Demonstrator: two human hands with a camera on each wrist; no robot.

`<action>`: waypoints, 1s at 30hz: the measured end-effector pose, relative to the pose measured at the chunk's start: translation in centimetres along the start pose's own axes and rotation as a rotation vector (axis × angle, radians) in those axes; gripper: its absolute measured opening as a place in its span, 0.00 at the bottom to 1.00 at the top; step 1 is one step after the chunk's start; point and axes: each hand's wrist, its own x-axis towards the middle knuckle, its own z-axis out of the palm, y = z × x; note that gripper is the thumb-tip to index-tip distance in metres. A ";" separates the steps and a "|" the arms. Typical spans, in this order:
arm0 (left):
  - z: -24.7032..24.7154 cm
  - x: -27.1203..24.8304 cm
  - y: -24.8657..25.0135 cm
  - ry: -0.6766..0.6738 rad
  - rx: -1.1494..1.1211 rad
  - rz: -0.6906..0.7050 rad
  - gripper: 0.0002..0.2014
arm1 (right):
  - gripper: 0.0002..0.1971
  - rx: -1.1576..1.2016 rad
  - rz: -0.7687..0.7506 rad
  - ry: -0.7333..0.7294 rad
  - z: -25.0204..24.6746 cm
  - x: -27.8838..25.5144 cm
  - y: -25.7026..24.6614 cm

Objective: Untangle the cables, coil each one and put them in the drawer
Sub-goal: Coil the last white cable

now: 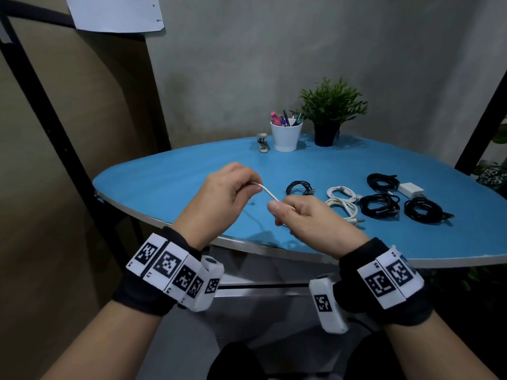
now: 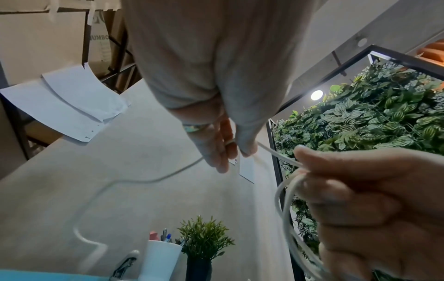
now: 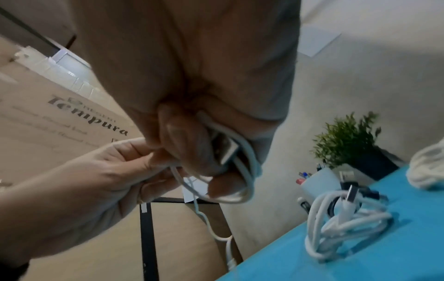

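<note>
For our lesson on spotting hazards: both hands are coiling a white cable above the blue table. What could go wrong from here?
1. The white cable has a kinked free tail hanging below the left hand; it could knot or snag as the loops are drawn in.
2. The right hand holds only a few loose loops with the plug; a slack grip might let them spring open.
3. The coiled white cables lie close by; the swinging tail could drag them into a tangle.
</note>
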 end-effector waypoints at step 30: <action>2.5 -1.8 2.5 -0.716 -0.067 -0.298 0.11 | 0.11 -0.092 -0.256 0.414 -0.8 0.1 1.0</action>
